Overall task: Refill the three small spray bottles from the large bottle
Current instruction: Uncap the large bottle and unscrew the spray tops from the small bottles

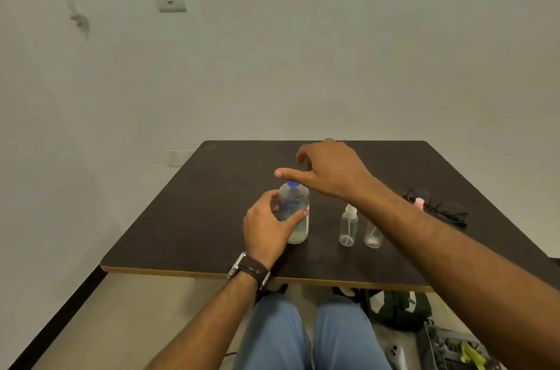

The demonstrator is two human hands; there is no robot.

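The large clear bottle [294, 212] with a blue cap stands upright on the dark table [197, 212], partly filled with clear liquid. My left hand [268, 228] grips its body from the left, thumb across the front. My right hand [325, 171] hovers just above the blue cap, thumb stretched left, fingers loosely curled, holding nothing. To the right stands a small clear spray bottle [348, 225] with a white sprayer top. A second small bottle [373, 236] beside it is partly hidden by my right forearm. A third small bottle is not visible.
Black-framed glasses [439, 207] and a small pink object [419, 203] lie at the table's right side. Under the table, a dark bag [397, 309] and a tray of tools [454, 348] sit on the floor by my knees. A wall stands behind the table.
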